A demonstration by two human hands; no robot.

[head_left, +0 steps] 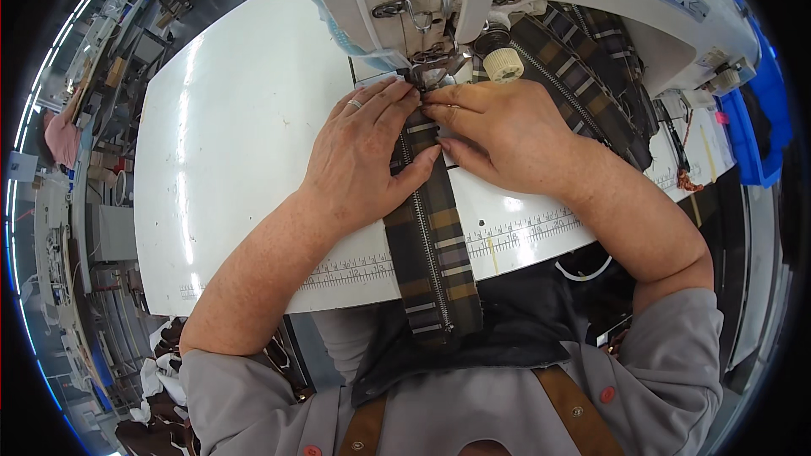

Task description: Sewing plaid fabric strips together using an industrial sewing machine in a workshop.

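Where the zippered strip lies: on the table, overhanging its near edge
Blue bin: right; dark contents, unclear
Left hand: palm-down, spread on strip
Right hand: bent inward; whether pinching, cannot tell

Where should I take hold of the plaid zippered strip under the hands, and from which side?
Probably pinch the plaid zippered strip at its near end, from the person's side, across its thickness. That end reaches past the front edge of the white table, so both faces seem reachable, while the left hand and right hand crowd the far part.
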